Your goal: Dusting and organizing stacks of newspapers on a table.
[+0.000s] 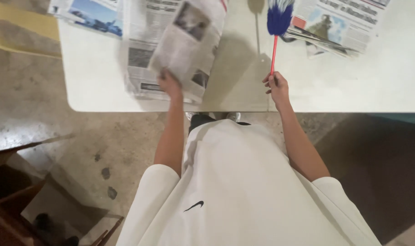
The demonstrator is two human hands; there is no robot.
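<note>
The left hand (169,85) is closed on the near edge of a folded newspaper (185,43), which is blurred and tilted up off the stack of papers (141,64) spread beneath it, so it looks to be mid-lift rather than lying flat. The right hand (276,86) is wrapped around the lower end of a duster (275,32) with a thin red handle; its blue and white head points away from that hand, over the bare surface (244,77) between the two hands. Beyond the duster head, to the right hand's far side, more newspapers (339,27) lie in a loose, untidy pile. Judging from how things lie, the work seems to be at an early or middle stage: the strip between the hands is uncovered, while both paper piles are not yet moved off, and the surface under them cannot be seen.
</note>
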